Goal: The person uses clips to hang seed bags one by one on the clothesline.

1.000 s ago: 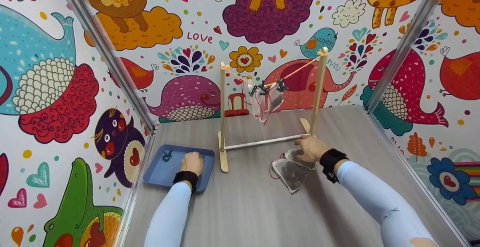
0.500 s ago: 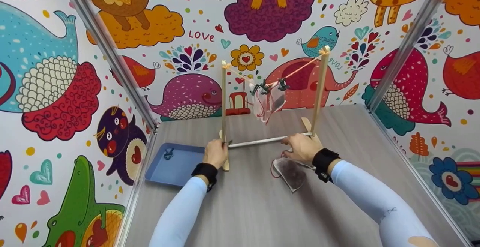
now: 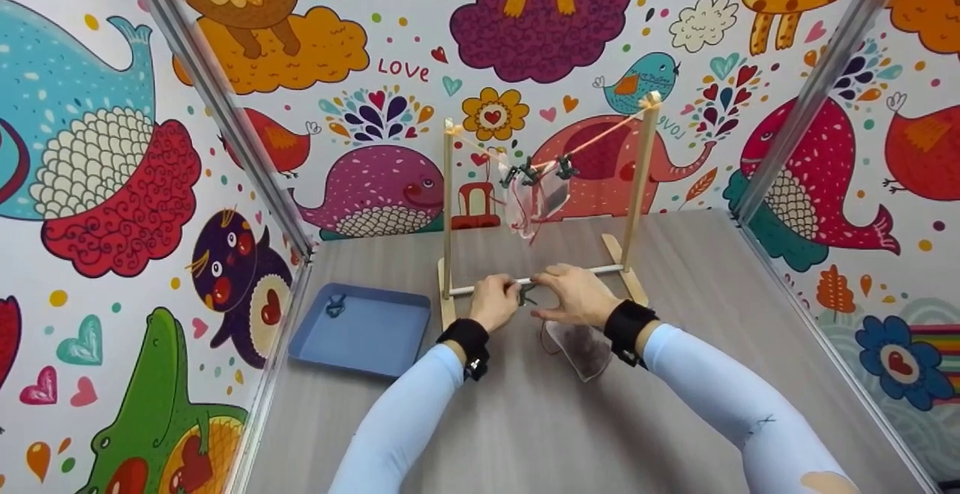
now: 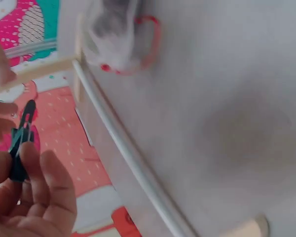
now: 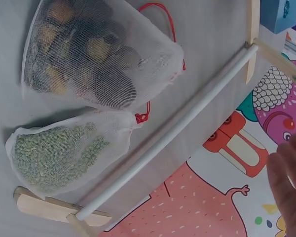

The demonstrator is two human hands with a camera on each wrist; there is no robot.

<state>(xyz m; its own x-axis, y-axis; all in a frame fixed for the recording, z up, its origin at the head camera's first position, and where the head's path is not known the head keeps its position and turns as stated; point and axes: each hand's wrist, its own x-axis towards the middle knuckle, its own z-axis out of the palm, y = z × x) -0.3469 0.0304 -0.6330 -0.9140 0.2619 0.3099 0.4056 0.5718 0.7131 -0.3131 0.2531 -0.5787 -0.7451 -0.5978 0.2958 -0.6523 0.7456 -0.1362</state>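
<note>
My left hand [image 3: 493,302] pinches a dark green clothespin [image 4: 22,140] between thumb and fingers, in front of the stand's white crossbar [image 3: 487,288]. Close to its right, my right hand [image 3: 577,297] has its fingers extended toward the clothespin and holds nothing. Beneath the right hand, a mesh bag of dark round pieces [image 5: 84,54] with a red drawstring lies on the table. Beside it lies a second mesh bag [image 5: 64,153] filled with small green grains; in the head view the right hand and wrist cover it.
Bags [image 3: 529,205] hang from the cord between the wooden posts [image 3: 637,187], clipped by several dark clothespins [image 3: 529,173]. Left of the stand sits a blue tray [image 3: 367,340] with dark green clothespins [image 3: 335,305] at its far left corner. Patterned walls [image 3: 375,22] enclose the table.
My left hand has left the tray and moved right with a clothespin in its fingers. My right hand has come off the mesh bags and moved left, toward the clothespin.
</note>
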